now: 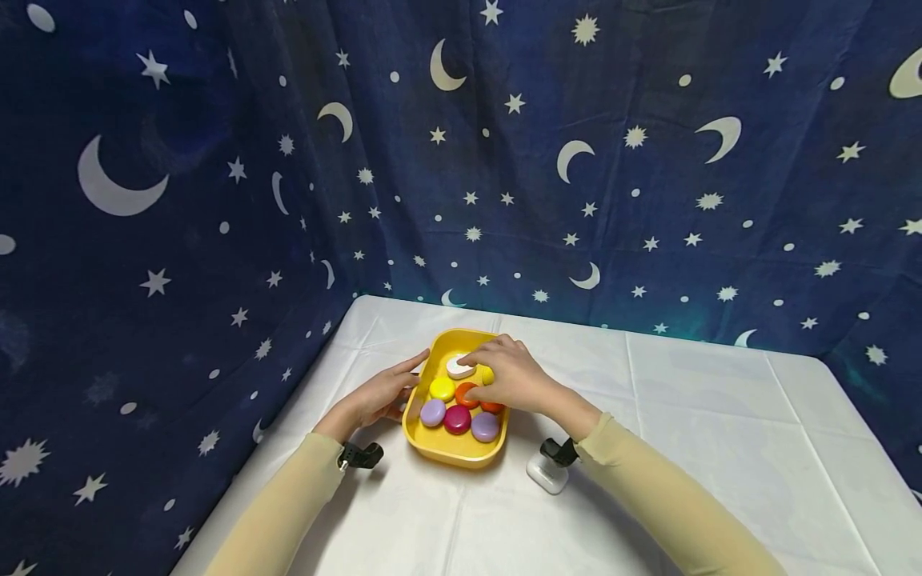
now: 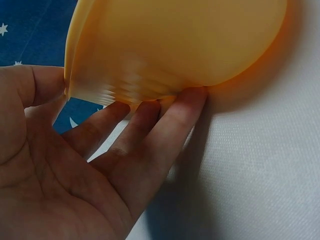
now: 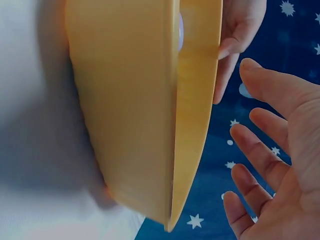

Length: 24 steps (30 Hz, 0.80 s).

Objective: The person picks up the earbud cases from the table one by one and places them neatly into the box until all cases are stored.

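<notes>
A yellow plastic tray [image 1: 457, 459] lies on the white table in the head view, with glossy rounded pieces in it. My left hand [image 1: 380, 397] holds its left side: in the left wrist view the thumb is at the rim, and the fingertips [image 2: 192, 100] touch the ribbed lower wall. Over the right side of the tray is my right hand [image 1: 515, 376], fingers apart and loosely bent, holding nothing. Near its fingertips lie a white oval piece [image 1: 455, 369] and an orange piece [image 1: 467, 394]. Closer to me are a yellow piece [image 1: 442, 390], a magenta piece [image 1: 457, 419] and lavender pieces [image 1: 485, 427].
The white cloth-covered table [image 1: 691, 456] stretches away to the right of the tray. A dark blue curtain [image 1: 519, 200] with moons and stars hangs behind and along the left side. Each wrist wears a black strap, and a white device [image 1: 547, 474] sits below the right wrist.
</notes>
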Each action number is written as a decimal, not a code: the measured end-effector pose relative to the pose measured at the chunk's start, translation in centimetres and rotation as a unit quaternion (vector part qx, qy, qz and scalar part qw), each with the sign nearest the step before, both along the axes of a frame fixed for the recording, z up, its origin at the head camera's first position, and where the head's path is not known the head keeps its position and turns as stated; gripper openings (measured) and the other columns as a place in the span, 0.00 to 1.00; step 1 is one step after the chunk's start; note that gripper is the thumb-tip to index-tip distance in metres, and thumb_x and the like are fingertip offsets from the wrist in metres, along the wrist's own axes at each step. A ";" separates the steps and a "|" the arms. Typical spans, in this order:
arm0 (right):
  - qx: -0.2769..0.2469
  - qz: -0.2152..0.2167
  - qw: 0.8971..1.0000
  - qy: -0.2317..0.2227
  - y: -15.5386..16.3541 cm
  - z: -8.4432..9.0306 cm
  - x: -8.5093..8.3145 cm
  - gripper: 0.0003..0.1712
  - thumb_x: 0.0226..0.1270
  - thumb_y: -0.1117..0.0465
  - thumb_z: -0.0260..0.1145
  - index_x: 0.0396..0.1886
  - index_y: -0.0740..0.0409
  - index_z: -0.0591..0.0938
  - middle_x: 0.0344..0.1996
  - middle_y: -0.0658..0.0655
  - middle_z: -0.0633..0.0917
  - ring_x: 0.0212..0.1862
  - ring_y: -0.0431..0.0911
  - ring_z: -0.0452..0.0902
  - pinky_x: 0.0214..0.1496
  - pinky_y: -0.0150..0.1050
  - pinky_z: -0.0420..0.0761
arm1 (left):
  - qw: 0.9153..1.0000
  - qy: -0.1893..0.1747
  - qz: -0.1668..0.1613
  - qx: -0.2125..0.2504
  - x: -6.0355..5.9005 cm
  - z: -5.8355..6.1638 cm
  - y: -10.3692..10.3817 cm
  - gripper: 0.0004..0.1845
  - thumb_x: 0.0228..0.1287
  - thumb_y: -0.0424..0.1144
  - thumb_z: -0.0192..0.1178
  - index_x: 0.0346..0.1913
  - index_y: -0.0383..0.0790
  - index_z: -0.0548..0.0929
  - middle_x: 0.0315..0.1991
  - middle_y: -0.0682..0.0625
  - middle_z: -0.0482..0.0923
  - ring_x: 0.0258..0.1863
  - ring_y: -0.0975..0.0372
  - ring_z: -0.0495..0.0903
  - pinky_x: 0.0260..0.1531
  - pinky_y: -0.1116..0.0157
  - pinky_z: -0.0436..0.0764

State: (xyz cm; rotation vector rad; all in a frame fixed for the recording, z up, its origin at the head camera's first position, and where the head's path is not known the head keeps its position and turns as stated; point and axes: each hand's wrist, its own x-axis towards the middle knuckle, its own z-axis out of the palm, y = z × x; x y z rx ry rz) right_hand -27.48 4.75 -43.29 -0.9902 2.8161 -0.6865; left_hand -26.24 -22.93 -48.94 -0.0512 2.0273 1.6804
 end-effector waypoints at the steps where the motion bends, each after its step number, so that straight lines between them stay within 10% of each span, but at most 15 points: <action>1: 0.001 -0.001 1.000 0.002 0.3 0.1 0.0 0.29 0.57 0.42 0.77 0.60 0.38 0.85 0.57 0.45 0.84 0.64 0.49 0.66 0.66 0.50 0.65 | 1.000 -0.001 0.002 -0.001 0.0 0.0 0.0 0.34 0.77 0.42 0.50 0.81 0.66 0.58 0.69 0.39 0.71 0.52 0.53 0.81 0.38 0.53 0.87; 24: -0.028 -0.051 0.994 0.087 10.7 0.0 3.3 0.32 0.58 0.40 0.76 0.62 0.44 0.85 0.49 0.45 0.85 0.60 0.50 0.70 0.62 0.56 0.65 | 1.000 -0.001 0.007 0.001 0.3 0.1 0.1 0.34 0.76 0.42 0.50 0.81 0.68 0.58 0.73 0.42 0.67 0.58 0.51 0.80 0.43 0.50 0.86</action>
